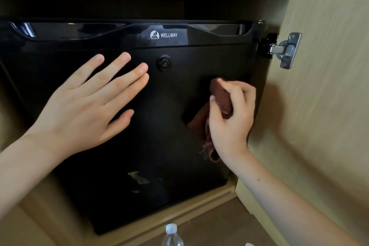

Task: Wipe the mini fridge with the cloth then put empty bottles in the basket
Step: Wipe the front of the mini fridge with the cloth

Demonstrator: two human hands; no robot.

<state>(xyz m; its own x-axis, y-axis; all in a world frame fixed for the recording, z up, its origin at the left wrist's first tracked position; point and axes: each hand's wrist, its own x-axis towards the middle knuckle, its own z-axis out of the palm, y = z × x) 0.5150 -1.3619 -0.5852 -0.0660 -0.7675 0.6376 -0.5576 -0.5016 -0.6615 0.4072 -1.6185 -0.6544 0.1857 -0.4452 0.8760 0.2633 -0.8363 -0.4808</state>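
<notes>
I see right hand grip closed on cloth, pressed to fridge door. Left hand flat, open on door. Cabinet wall close right.

A light wooden cabinet fills the view. Its open door stands at the right, a metal hinge fixed near the door's upper inner edge.

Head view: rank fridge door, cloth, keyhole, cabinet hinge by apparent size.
1. fridge door, largest by far
2. cloth, partly hidden by the right hand
3. cabinet hinge
4. keyhole, smallest
</notes>
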